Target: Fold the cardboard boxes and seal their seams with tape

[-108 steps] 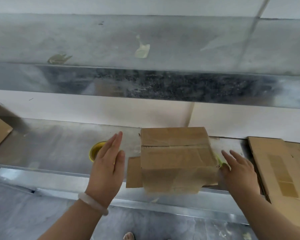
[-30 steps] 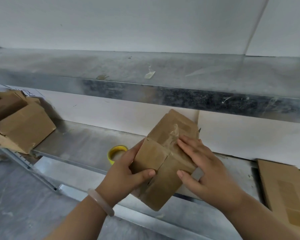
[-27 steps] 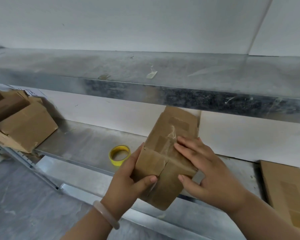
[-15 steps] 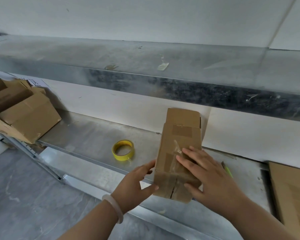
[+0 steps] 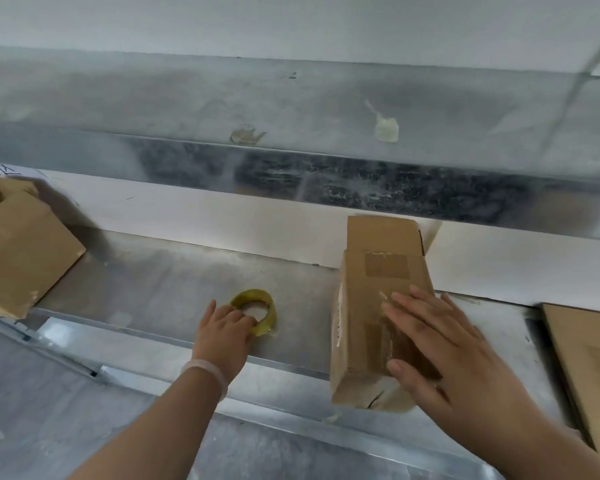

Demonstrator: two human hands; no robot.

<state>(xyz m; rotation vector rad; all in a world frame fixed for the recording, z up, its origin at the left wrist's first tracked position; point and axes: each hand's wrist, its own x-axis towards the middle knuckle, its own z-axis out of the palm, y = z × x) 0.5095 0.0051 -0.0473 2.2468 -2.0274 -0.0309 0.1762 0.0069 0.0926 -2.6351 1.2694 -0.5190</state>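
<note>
Blur smears our left hand [image 5: 224, 329], fingers curled on the tape roll [image 5: 272, 315] left of the cardboard box [image 5: 371, 306]. Our right hand [image 5: 440, 344] lies flat-fingered on that box, which stands on the steel shelf [image 5: 160, 282]. The flat cardboard [image 5: 582, 358] right of it is cropped.

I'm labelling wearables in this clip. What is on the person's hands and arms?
Both forearms are bare, with no sleeves in view. The left hand and right hand have no gloves, and no rings show. A pale, translucent bangle circles the left wrist; the right wrist is bare.
</note>
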